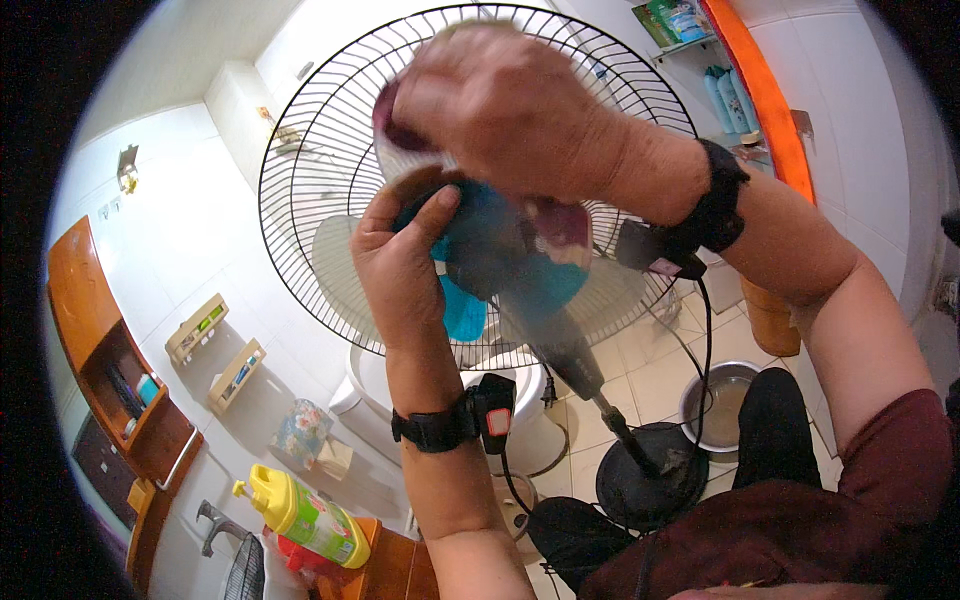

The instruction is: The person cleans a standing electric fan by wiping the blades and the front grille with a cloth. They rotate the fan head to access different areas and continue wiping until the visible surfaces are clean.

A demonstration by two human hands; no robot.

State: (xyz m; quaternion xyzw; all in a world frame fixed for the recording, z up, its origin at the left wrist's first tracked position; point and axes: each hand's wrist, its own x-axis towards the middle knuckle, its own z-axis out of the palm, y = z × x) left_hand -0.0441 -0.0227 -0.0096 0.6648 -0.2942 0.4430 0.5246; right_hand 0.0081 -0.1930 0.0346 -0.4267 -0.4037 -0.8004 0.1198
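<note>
A pedestal fan stands before me, its black wire rear grille (300,247) behind teal and pale translucent blades (461,307). Its pole runs down to a round black base (637,487). With thumb and fingers, my left hand (401,255) grips the edge of a dark part, probably a blade, near the hub. Above it my right hand (502,105), blurred, is closed on a maroon and white cloth (390,124) lying against the fan. More maroon and white cloth shows below that hand. Both wrists wear black straps with small boxes and cables.
A metal basin (724,397) holding cloudy water sits right of the base on the tiled floor. Behind the fan is a white toilet (367,412). A yellow pump bottle (307,517) stands on a wooden top at lower left, near a faucet (217,525). Shelves (682,49) hold bottles.
</note>
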